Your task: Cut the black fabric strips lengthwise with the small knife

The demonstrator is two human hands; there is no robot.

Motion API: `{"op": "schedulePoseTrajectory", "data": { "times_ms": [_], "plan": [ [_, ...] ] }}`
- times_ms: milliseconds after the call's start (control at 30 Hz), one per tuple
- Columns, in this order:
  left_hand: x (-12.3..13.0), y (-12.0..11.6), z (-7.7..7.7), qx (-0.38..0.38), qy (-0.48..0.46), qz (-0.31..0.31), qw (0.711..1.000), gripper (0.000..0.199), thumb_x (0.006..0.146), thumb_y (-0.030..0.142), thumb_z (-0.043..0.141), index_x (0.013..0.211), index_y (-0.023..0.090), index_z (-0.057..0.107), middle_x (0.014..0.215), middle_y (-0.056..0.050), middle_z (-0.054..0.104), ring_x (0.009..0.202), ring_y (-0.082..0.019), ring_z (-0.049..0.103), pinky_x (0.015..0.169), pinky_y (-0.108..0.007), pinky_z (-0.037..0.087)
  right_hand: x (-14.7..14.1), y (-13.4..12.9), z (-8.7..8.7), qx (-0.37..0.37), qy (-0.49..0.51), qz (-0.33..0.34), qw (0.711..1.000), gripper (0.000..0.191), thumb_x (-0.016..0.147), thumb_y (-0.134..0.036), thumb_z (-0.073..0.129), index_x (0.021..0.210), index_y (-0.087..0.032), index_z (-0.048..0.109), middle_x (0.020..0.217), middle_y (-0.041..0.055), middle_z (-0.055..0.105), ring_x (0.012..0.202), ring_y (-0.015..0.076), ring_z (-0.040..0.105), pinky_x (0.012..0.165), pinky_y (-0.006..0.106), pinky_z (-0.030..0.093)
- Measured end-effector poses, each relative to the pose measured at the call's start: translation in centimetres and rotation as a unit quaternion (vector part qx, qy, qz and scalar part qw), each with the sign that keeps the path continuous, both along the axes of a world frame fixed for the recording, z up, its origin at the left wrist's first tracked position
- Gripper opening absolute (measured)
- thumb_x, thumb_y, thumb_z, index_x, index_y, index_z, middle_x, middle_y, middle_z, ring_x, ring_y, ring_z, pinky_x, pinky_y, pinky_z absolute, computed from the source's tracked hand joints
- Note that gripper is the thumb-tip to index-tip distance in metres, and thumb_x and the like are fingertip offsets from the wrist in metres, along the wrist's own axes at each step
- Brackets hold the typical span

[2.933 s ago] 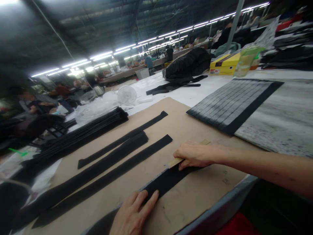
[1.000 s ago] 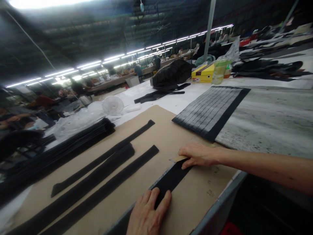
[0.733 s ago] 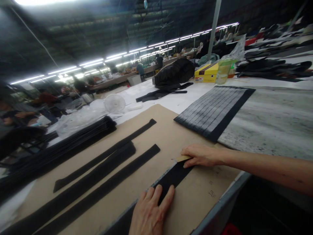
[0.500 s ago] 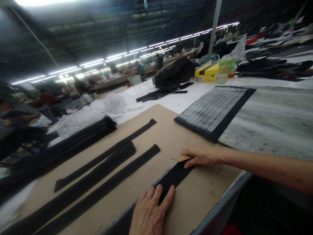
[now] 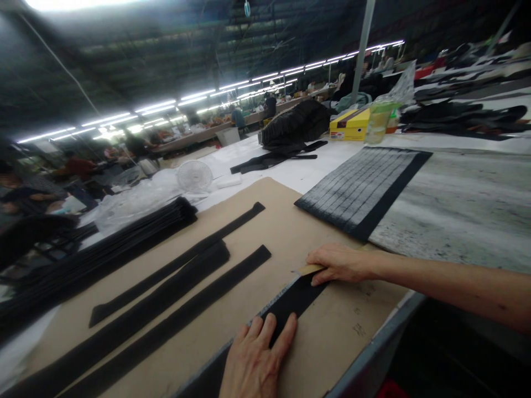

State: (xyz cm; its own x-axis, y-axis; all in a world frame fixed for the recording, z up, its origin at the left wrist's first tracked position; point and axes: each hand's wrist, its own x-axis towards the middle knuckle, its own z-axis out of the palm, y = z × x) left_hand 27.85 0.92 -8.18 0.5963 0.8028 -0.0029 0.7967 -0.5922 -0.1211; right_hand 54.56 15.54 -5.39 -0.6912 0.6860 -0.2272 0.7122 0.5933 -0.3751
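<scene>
A wide black strip (image 5: 299, 298) with a pale grey line along its far edge lies slantwise on the tan board (image 5: 249, 298). Flat on its near part, with fingers spread, rests my left hand (image 5: 257, 354). At the strip's far end my right hand (image 5: 338, 264) is closed around a thin, pale yellow flat piece (image 5: 310, 269). The thumb of that hand touches the black strip, and what lies under the palm is hidden. Beyond my left hand, more black strips (image 5: 232, 282) lie side by side on the board.
A thick stack of black strips (image 5: 124, 249) lies at the left. Beyond are a striped black-and-grey sheet (image 5: 360, 188), a yellow box (image 5: 350, 126), a plastic cup (image 5: 378, 124) and a pile of dark pieces (image 5: 294, 124). The table's edge (image 5: 377, 342) runs at the lower right.
Almost nothing differs. Both hands stay in the same places on the strip, and the view has shifted very slightly.
</scene>
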Motion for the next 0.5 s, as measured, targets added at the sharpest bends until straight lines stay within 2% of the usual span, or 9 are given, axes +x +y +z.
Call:
{"op": "schedulePoseTrajectory", "data": {
  "times_ms": [100, 200, 300, 367, 433, 500],
  "plan": [
    [0.1, 0.0, 0.2, 0.004, 0.012, -0.001, 1.0, 0.059, 0.093, 0.027, 0.046, 0.149, 0.035, 0.028, 0.123, -0.008, 0.062, 0.098, -0.025, 0.06, 0.08, -0.035, 0.044, 0.4, 0.1, -0.3, 0.005, 0.01, -0.002, 1.0, 0.029, 0.082, -0.049, 0.066, 0.079, -0.02, 0.059, 0.08, 0.003, 0.063, 0.075, 0.0225, 0.058, 0.062, 0.028, 0.035],
    [0.2, -0.1, 0.3, 0.012, 0.008, -0.004, 1.0, 0.061, 0.092, 0.023, 0.046, 0.149, 0.034, 0.028, 0.123, -0.008, 0.061, 0.098, -0.025, 0.059, 0.079, -0.035, 0.043, 0.4, -0.2, 0.3, 0.02, 0.027, -0.008, 0.999, 0.029, 0.082, -0.047, 0.067, 0.093, -0.021, 0.058, 0.081, 0.0019, 0.061, 0.073, 0.0217, 0.057, 0.061, 0.029, 0.036],
    [0.5, -0.3, 0.3, 0.022, 0.005, 0.0, 1.0, 0.06, 0.092, 0.02, 0.044, 0.148, 0.034, 0.029, 0.122, -0.007, 0.06, 0.097, -0.024, 0.057, 0.08, -0.034, 0.042, -0.7, -1.9, 1.4, 0.053, 0.056, 0.011, 0.997, 0.024, 0.088, -0.029, 0.056, 0.111, -0.023, 0.055, 0.098, 0.0041, 0.061, 0.082, 0.0209, 0.057, 0.07, 0.03, 0.04],
    [0.8, -0.6, 0.3, 0.023, -0.001, 0.008, 1.0, 0.057, 0.093, 0.02, 0.042, 0.148, 0.034, 0.029, 0.121, -0.007, 0.06, 0.097, -0.023, 0.056, 0.08, -0.035, 0.042, -1.9, -3.7, 1.6, 0.095, 0.076, 0.053, 0.991, 0.03, 0.09, -0.015, 0.043, 0.115, -0.024, 0.057, 0.108, 0.0059, 0.059, 0.086, 0.02, 0.058, 0.074, 0.031, 0.042],
    [1.1, -0.8, 0.4, 0.023, -0.015, 0.022, 0.999, 0.052, 0.096, 0.023, 0.04, 0.146, 0.034, 0.031, 0.122, -0.005, 0.059, 0.098, -0.023, 0.054, 0.081, -0.035, 0.042, -2.7, -5.7, 0.7, 0.145, 0.093, 0.113, 0.979, 0.042, 0.089, -0.008, 0.036, 0.119, -0.026, 0.059, 0.114, 0.0069, 0.06, 0.092, 0.0216, 0.06, 0.079, 0.035, 0.044],
    [1.3, -1.0, 0.6, 0.023, -0.028, 0.034, 0.999, 0.049, 0.098, 0.025, 0.039, 0.145, 0.033, 0.032, 0.123, -0.004, 0.058, 0.098, -0.022, 0.053, 0.082, -0.035, 0.041, -2.4, -7.0, -1.2, 0.19, 0.104, 0.156, 0.964, 0.053, 0.084, -0.006, 0.038, 0.129, -0.028, 0.055, 0.124, 0.0065, 0.061, 0.106, 0.0257, 0.058, 0.09, 0.044, 0.044]
  ]
}}
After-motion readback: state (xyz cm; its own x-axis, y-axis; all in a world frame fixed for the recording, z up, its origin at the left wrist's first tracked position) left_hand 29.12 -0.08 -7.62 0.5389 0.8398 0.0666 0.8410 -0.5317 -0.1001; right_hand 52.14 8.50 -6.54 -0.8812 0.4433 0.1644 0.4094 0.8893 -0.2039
